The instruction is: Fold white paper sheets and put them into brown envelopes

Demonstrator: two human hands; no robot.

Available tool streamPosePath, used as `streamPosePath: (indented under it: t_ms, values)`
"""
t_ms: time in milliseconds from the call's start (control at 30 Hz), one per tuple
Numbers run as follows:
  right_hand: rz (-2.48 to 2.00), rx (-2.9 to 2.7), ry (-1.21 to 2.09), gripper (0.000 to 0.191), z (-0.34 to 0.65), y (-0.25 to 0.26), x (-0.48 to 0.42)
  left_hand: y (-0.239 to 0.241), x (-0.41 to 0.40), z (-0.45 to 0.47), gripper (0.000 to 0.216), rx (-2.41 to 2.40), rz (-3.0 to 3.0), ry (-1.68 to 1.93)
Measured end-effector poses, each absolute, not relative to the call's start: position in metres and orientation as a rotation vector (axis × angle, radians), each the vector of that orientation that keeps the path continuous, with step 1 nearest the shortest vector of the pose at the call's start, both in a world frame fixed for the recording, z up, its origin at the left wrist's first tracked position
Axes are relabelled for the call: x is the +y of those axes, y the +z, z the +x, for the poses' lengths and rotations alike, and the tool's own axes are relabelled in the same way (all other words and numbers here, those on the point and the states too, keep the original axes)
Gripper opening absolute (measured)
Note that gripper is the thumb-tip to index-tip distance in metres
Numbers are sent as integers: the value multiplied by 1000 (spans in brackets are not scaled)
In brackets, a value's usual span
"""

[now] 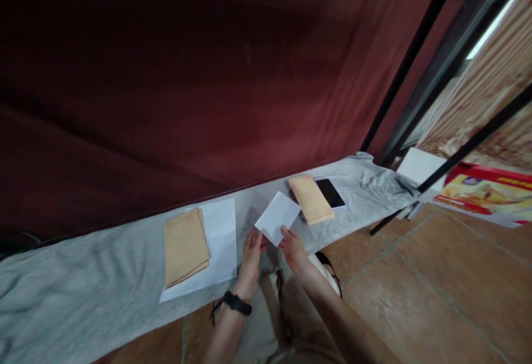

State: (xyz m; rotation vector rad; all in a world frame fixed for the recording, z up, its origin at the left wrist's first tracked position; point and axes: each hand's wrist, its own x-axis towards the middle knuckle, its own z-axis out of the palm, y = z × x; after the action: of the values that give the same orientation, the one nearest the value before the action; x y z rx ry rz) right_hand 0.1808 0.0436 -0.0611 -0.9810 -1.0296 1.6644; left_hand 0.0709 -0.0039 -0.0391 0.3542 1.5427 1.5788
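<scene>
A folded white sheet of paper (277, 215) is held between my two hands, tilted above the front of the grey cloth. My left hand (252, 246), with a black band on its wrist, pinches the sheet's lower left corner. At the lower right edge, my right hand (292, 246) grips it with the thumb on top. To the left lie brown envelopes (185, 247), overlapping on larger white paper (224, 242). On the right, a further stack of brown envelopes (311, 199) rests beside a dark-screened phone (330, 193).
Grey cloth (103, 275) covers the long narrow surface. A dark red curtain (233, 103) hangs behind it. Black metal bars (405, 73) rise at the right. A colourful red and yellow box (486, 192) and a white box (420, 165) stand near the tiled floor (415, 297).
</scene>
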Motion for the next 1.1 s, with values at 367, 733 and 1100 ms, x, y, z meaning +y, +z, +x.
streamPosePath:
  t_ms: [367,733,1100]
  values:
    - [-1060,-883,1979,31,195,-73,37,-72,10,49,51,1851,652,1475]
    - [-1148,-1754,1338,28,209,-75,35,-58,17,27,56,2144,1049,1047]
    - [-1023,-2518,295,44,193,-87,74,-49,15,42,50,2464,1313,668]
